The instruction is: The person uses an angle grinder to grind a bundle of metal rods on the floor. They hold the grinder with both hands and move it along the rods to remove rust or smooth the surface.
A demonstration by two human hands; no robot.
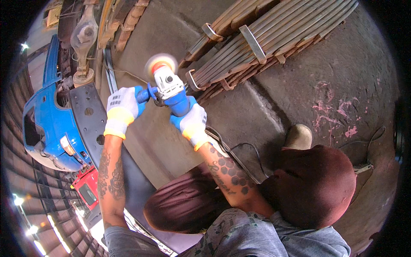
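An angle grinder (169, 88) with a blue and silver body is in both my hands, in front of me. My left hand (124, 103), in a white, yellow and blue glove, is closed round its blue side handle (148, 93). A matching glove covers my right hand (191, 120), which grips the rear of the blue motor body. At the grinder's far end its round disc (161, 63) looks blurred, as if spinning. I cannot tell whether the disc touches anything. Just to its right lie rusty leaf spring packs (257, 47) held by metal clamps.
A dark steel beam with holes (92, 113) runs along my left. Beyond it stand a blue truck cab (51, 124) and a red vehicle (87, 188). An axle housing (84, 36) is at the upper left. Black cable (244, 147) trails over the stained concrete floor (334, 81).
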